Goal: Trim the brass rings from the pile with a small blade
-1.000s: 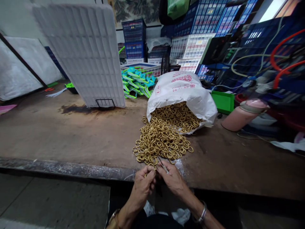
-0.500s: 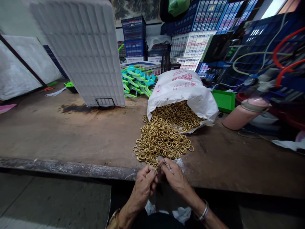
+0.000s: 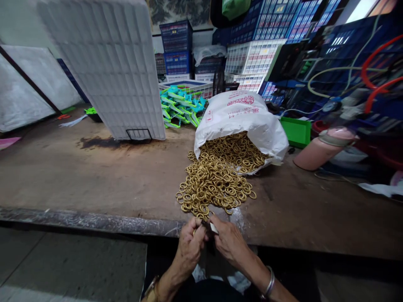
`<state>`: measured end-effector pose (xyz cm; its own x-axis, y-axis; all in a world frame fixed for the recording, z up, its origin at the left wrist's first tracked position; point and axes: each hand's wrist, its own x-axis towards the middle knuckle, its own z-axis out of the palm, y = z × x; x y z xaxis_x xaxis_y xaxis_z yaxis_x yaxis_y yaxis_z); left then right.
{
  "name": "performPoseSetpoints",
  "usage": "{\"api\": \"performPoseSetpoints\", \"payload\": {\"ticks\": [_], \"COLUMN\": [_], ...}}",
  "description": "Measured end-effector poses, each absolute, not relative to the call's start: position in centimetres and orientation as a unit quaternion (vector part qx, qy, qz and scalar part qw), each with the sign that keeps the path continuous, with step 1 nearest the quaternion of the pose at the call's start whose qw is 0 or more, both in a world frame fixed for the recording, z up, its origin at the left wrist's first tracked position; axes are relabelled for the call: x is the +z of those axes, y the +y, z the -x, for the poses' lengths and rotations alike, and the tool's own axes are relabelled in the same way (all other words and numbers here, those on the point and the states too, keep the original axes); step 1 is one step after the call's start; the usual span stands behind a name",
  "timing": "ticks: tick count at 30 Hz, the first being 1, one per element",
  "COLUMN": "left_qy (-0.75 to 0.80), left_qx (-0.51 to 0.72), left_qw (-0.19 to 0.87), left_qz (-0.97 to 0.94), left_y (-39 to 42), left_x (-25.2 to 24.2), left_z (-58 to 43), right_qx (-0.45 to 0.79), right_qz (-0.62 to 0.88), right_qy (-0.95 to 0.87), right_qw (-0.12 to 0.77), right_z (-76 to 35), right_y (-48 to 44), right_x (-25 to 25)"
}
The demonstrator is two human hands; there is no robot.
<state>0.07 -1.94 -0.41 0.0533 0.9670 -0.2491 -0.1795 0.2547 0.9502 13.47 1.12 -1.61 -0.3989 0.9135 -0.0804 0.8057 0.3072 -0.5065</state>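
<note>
A heap of gold metal rings (image 3: 217, 182) spills from a white sack (image 3: 241, 115) lying on its side on the brown worktable (image 3: 94, 176). Both my hands meet at the table's front edge, just below the heap. My left hand (image 3: 190, 245) is closed, its fingers pinched round a gold ring that barely shows. My right hand (image 3: 229, 241) is closed on a small metal tool (image 3: 213, 227) whose pale tip points toward the left hand. A bracelet sits on my right wrist and a watch on my left.
A white gridded tray (image 3: 110, 67) stands upright at the back left. Teal and green plastic parts (image 3: 179, 107) fill a basket behind the heap. Stacked blue and white crates (image 3: 252, 54), a green bin (image 3: 296, 132) and a pink cylinder (image 3: 321, 151) crowd the right.
Both hands have drawn slightly toward me off the heap's edge. The tool in my right hand has tilted from pointing up to pointing left, toward the left fingers.
</note>
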Motion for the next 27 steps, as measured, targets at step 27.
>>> {"api": "performPoseSetpoints", "payload": {"ticks": [27], "left_qy": [0.341], "left_qx": [0.504], "left_qw": [0.791], "left_qz": [-0.057], "left_y": [-1.5], "left_x": [-0.7], "left_z": [2.3], "right_qx": [0.139], "right_qz": [0.580], "right_qy": [-0.789], "right_qw": [0.145], "right_z": [-11.8], "right_y": [3.6], "right_x": [-1.2]}}
